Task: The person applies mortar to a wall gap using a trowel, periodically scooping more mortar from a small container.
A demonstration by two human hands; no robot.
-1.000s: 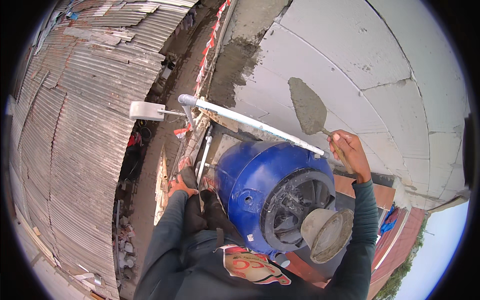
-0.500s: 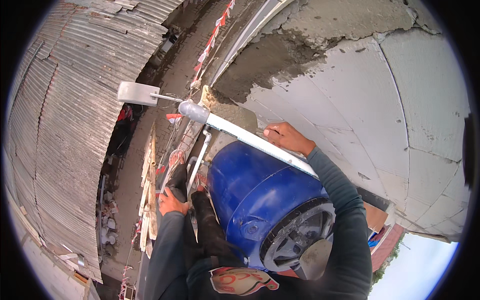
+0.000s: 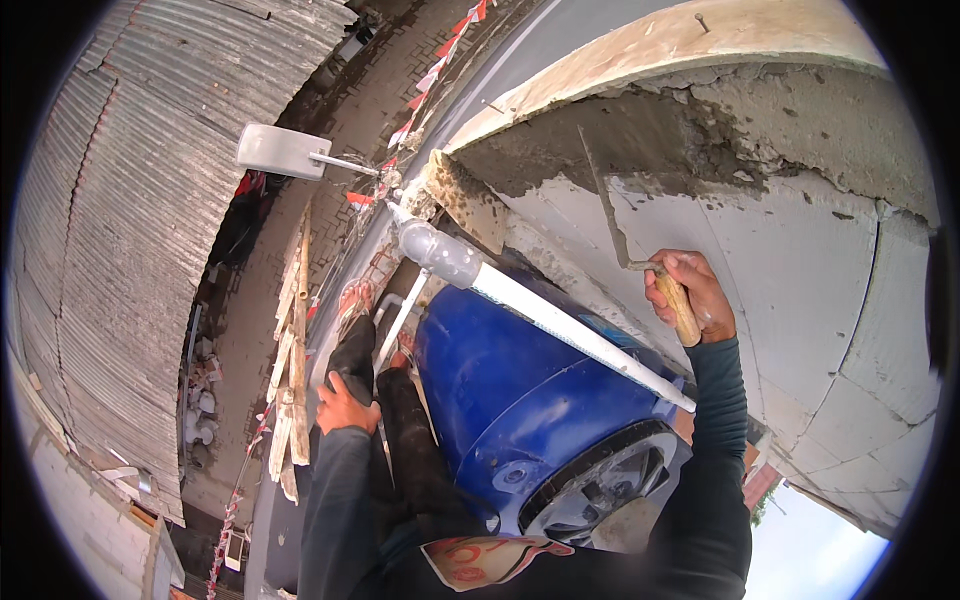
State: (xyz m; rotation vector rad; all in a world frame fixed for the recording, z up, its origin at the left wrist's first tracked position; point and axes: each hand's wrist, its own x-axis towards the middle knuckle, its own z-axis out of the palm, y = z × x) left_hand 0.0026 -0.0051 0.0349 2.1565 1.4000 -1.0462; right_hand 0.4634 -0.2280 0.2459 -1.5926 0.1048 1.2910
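My right hand (image 3: 690, 295) is wrapped round the wooden handle of a trowel (image 3: 612, 212). Its thin blade shows almost edge-on, pointing up and away over the light grey block wall (image 3: 790, 270). The tip overlaps a dark patch of wet mortar (image 3: 620, 135) along the wall's upper part; whether it touches cannot be made out. My left hand (image 3: 347, 405) lies on my dark trouser leg near the knee, fingers spread, holding nothing. Between my arms stands a big blue water tank (image 3: 510, 370) with a black-rimmed lid, and a white pipe (image 3: 570, 330) crosses above it.
A pale board with nails (image 3: 690, 45) edges the wall's top. A lamp on a thin arm (image 3: 283, 151) juts out near the pipe's grey elbow (image 3: 437, 252). Wooden strips (image 3: 295, 370) stand left of my legs. Far below lies a paved lane (image 3: 265, 300) beside a corrugated roof (image 3: 140, 230).
My right hand has moved right, away from the pipe, and the trowel now shows raised against the wall. The view has shifted, bringing the nailed board in. My left hand stays on my leg.
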